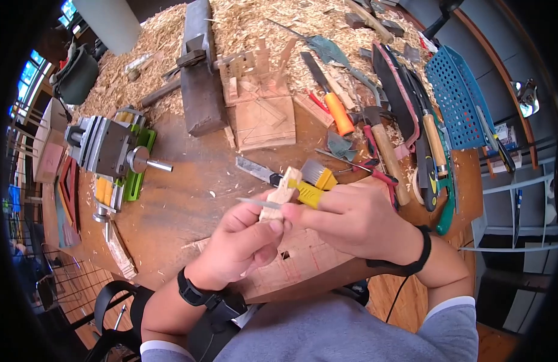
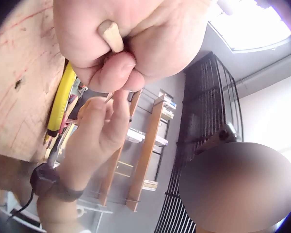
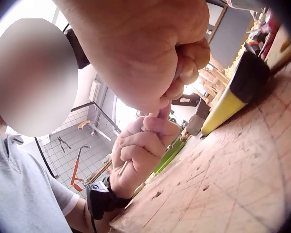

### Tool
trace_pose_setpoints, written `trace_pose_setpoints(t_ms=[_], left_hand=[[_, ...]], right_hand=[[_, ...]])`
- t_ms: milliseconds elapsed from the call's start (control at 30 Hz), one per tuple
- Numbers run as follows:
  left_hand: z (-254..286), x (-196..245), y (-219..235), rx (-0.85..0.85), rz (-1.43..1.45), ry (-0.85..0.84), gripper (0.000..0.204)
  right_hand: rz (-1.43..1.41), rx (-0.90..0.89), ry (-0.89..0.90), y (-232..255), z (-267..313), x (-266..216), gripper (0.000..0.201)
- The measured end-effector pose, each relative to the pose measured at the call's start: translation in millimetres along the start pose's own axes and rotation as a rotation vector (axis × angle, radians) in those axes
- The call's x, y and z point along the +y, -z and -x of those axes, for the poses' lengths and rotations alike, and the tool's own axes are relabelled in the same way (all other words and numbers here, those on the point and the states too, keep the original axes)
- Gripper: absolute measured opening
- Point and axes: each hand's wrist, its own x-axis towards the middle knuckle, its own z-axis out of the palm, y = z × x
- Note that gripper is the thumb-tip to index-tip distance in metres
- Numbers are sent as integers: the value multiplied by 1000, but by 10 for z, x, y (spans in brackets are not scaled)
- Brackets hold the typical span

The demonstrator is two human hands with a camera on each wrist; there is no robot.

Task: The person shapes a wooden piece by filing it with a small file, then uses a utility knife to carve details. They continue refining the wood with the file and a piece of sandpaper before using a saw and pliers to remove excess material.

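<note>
In the head view my left hand (image 1: 245, 238) grips a small pale wooden piece (image 1: 280, 194) with notched sides. Its slim end (image 2: 110, 35) pokes out from the curled fingers in the left wrist view. My right hand (image 1: 357, 217) pinches a slim grey pointed tool (image 1: 259, 202), which lies across the wood; its handle is hidden in the fist. Both hands meet over a light board (image 1: 297, 265) with red pencil lines and a small square hole. Behind the wood a yellow-and-black handled tool (image 1: 308, 194) lies on the board.
A vise (image 1: 107, 148) stands at the left. Farther back are a heavy dark beam (image 1: 203, 90), wooden offcuts (image 1: 267, 120) and heaped shavings (image 1: 321, 24). A brush (image 1: 320, 175), an orange-handled chisel (image 1: 338, 114), a hammer (image 1: 387, 151) and a blue basket (image 1: 457, 96) fill the right side.
</note>
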Motion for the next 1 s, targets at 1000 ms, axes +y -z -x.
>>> trace_pose_setpoints(t_ms=[1000], left_hand=[[-41,-88,-2,69,-17,-53,45]], right_hand=[[-198,76,-239,-65,49,-131,49]])
